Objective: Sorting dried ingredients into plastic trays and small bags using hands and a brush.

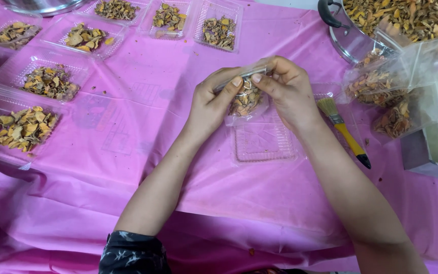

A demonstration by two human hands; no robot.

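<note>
- A table under a wrinkled pink plastic sheet (143, 167) carries everything.
- Clear plastic trays of dried orange-brown chips (22, 128) line its left edge and far edge.
- An empty clear plastic tray (263, 143) sits mid-table.
- A yellow-handled paintbrush (343, 131) lies just right of it.
- A steel pot of the same chips (345, 40) stands at the far right corner, filled clear bags (391, 91) beside it.

Food-packing workbench: pink plastic sheet (128, 152), portioned trays (21, 127) of dried slices, big pot (345, 35).

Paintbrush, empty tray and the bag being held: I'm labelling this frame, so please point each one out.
paintbrush (347, 136): head view, on its yellow handle.
empty clear tray (263, 143): head view, on its ridged bare floor.
small clear bag (244, 101): head view, on the filled part between both hands.
</note>
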